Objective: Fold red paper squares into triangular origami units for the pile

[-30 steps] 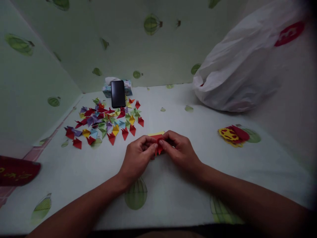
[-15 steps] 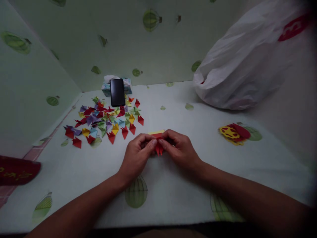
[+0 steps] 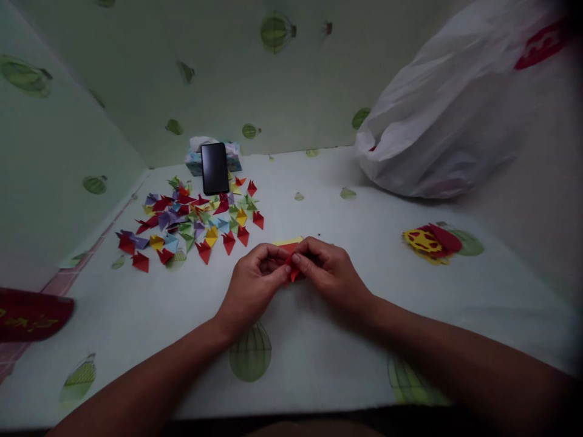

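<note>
My left hand (image 3: 252, 285) and my right hand (image 3: 328, 273) meet at the middle of the pale cloth, fingertips pinched together on a small folded red paper piece (image 3: 292, 273). Under and just beyond the fingers lies a small stack of paper with a yellow sheet (image 3: 288, 241) showing at its far edge. To the left spreads a heap of several folded paper triangles (image 3: 195, 221) in red, yellow, purple, blue and green.
A black phone (image 3: 215, 168) leans on a tissue box (image 3: 233, 155) behind the heap. A big white plastic bag (image 3: 446, 115) fills the far right. A red and yellow paper cutout (image 3: 430, 241) lies at right, a dark red object (image 3: 27, 314) at the left edge.
The hands stay in place, with only small finger shifts on the red paper. The view has tilted slightly.
</note>
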Demonstrator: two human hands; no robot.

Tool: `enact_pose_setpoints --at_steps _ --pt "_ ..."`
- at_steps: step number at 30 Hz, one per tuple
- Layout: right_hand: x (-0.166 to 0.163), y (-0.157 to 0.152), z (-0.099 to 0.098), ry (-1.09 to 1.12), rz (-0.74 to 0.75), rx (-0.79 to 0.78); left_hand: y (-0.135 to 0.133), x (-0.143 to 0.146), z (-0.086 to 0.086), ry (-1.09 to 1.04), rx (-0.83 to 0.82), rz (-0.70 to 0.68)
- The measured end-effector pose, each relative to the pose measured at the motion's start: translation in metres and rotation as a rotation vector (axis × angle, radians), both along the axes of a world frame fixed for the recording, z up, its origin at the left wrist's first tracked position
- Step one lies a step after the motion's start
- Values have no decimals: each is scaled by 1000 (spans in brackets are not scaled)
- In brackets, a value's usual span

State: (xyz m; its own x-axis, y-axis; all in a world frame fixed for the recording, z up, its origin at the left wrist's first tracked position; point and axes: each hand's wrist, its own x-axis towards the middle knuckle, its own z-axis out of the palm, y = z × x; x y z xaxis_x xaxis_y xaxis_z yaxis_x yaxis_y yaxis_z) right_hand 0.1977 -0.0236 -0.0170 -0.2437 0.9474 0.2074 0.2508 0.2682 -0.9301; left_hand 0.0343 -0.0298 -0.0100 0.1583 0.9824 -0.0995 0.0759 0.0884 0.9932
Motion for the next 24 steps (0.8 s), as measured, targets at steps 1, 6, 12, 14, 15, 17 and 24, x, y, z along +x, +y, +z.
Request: enact_pose_setpoints --at_steps 1,6,12,14,15,17,24 --pt "0 0 0 5 2 -5 0 0 0 -7 1 -2" --pt "1 0 1 4 0 -10 -1 0 4 -15 -17 -9" --pt "0 -2 1 50 7 -32 -1 0 5 19 -10 4" --pt "0 -2 0 69 7 -42 -1 0 5 19 -8 6" --pt "0 -1 0 74 7 -45 -1 0 5 15 -10 3" --pt "0 -1 0 67 6 -45 -1 0 5 -1 -13 -3" --pt "0 -2 -2 66 -3 -27 -2 -1 6 -15 30 -9"
